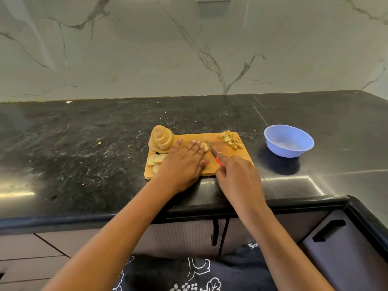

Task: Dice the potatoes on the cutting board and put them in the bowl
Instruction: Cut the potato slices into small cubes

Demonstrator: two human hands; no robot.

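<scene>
Right hand [237,177], nearest, has its fingers curled round the red handle of the knife [213,153], while the left hand [182,162] lies flat, fingers straight, pressing a potato slice [206,147] onto the cutting board [228,154] near the bench's [84,143] front edge. To dice well I would tuck those fingertips back from the blade and cut even strips, then crosswise. Farther back wait the diced pile [231,140], the stacked slices [161,141] and, toward the bench's right edge, the bowl [287,153], seemingly empty.
</scene>
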